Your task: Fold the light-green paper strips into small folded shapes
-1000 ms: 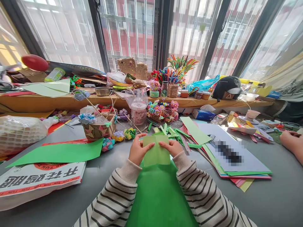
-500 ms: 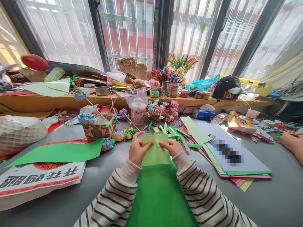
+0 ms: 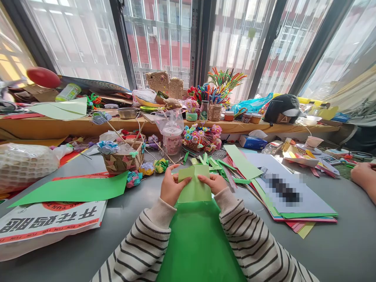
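Note:
Between my two hands is a light green square of paper (image 3: 194,192) with creases showing on it. My left hand (image 3: 172,186) is closed on its left side, the thumb lying on the front and the fingers behind. On the right side my right hand (image 3: 215,183) pinches it the same way, thumb in front. Both thumbs point inward near the middle crease. Below the paper a smooth bright green sheet (image 3: 199,243) covers the table's near edge. Cut green paper strips (image 3: 216,164) lie just beyond my right hand.
To the right is a paper stack (image 3: 293,188); a co-worker's hand (image 3: 364,176) rests at the far right edge. A box with paper flowers (image 3: 123,160), a drink cup (image 3: 172,141) and a flower basket (image 3: 201,139) stand behind. A green sheet (image 3: 76,190) covers a printed bag (image 3: 55,223) at left.
The light green paper has tilted and shifted slightly up, both hands still pinching its sides. At the far right the co-worker's hand has moved a little.

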### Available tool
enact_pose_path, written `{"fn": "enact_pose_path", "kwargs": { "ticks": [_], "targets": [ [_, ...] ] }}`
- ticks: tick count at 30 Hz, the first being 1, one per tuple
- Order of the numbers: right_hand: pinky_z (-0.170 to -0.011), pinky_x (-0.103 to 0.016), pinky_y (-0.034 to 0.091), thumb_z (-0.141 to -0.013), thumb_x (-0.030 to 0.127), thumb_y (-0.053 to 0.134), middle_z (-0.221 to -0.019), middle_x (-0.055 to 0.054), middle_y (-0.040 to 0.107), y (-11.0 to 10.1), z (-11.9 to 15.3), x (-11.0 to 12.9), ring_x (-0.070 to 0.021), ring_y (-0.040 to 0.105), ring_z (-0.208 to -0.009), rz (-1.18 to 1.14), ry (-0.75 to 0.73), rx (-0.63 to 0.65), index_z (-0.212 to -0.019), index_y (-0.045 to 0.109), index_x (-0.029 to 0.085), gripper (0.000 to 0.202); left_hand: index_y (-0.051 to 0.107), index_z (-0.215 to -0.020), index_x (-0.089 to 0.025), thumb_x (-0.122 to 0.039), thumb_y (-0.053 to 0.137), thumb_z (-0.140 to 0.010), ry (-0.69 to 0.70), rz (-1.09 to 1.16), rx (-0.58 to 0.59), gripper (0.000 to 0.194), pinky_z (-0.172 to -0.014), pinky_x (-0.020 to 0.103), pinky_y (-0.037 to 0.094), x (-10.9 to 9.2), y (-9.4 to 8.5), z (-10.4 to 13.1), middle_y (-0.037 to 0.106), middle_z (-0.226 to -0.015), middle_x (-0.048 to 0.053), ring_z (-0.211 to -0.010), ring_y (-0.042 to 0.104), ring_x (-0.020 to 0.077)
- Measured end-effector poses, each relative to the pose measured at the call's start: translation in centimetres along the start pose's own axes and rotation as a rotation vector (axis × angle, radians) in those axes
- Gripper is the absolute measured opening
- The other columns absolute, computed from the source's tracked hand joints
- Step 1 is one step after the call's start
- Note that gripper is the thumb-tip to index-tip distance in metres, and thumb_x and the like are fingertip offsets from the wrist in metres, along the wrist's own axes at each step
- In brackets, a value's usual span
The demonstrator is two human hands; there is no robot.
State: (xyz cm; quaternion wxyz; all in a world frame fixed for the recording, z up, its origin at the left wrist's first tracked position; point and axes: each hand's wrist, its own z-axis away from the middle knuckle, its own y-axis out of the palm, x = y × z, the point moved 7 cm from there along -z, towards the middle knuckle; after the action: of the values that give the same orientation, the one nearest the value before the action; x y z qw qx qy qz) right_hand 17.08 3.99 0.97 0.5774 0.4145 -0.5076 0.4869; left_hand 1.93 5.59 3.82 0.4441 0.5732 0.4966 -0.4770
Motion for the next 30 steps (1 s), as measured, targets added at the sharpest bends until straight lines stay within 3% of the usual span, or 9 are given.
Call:
{"fn": "enact_pose_path", "kwargs": {
  "ticks": [8, 18, 25, 30],
  "targets": [
    [-0.050, -0.024, 0.039, -0.046, 0.036, 0.067, -0.056, -0.002, 0.060, 0.4, -0.2, -0.5, -0.0111, 0.052, -0.048, -0.089, 0.019, 0.077, -0.059, 0.063, 0.011, 0.029, 0.032, -0.102, -0.016, -0.032, 0.066, -0.050, -0.028, 0.009, -0.018, 0.065, -0.055, 0.030, 0.046, 0.1, -0.3, -0.1, 0.059, -0.066, 0.002, -0.058, 0.059, 0.0170],
    [-0.048, -0.023, 0.039, -0.044, 0.036, 0.067, -0.051, 0.000, 0.059, 0.5, 0.0, -0.5, -0.0105, 0.051, -0.045, -0.100, 0.059, 0.063, -0.055, 0.062, 0.013, 0.026, 0.032, -0.101, -0.017, -0.031, 0.066, -0.050, 0.029, 0.058, -0.019, 0.062, -0.053, 0.027, 0.047, -0.5, 0.0, 0.1, 0.059, -0.069, 0.002, -0.058, 0.059, 0.0157],
    [-0.050, -0.024, 0.040, -0.045, 0.040, 0.065, -0.055, -0.002, 0.061, -0.1, -0.1, -0.3, -0.0132, 0.053, -0.050, -0.041, 0.025, 0.002, -0.059, 0.063, 0.011, 0.032, 0.030, -0.108, -0.015, -0.031, 0.068, -0.048, -0.070, 0.026, 0.027, 0.072, -0.055, 0.032, 0.048, 0.7, 0.0, -0.1, 0.060, -0.069, 0.006, -0.062, 0.060, 0.0196],
    [-0.049, -0.024, 0.040, -0.046, 0.039, 0.065, -0.053, -0.001, 0.060, 0.1, 0.0, -0.1, -0.0123, 0.052, -0.048, -0.038, 0.005, 0.023, -0.057, 0.062, 0.012, 0.029, 0.023, -0.116, -0.016, -0.030, 0.067, -0.050, -0.018, -0.012, -0.016, 0.080, -0.057, 0.032, 0.048, 0.4, -0.3, -0.1, 0.061, -0.068, 0.005, -0.064, 0.060, 0.0201]
  ]
}}
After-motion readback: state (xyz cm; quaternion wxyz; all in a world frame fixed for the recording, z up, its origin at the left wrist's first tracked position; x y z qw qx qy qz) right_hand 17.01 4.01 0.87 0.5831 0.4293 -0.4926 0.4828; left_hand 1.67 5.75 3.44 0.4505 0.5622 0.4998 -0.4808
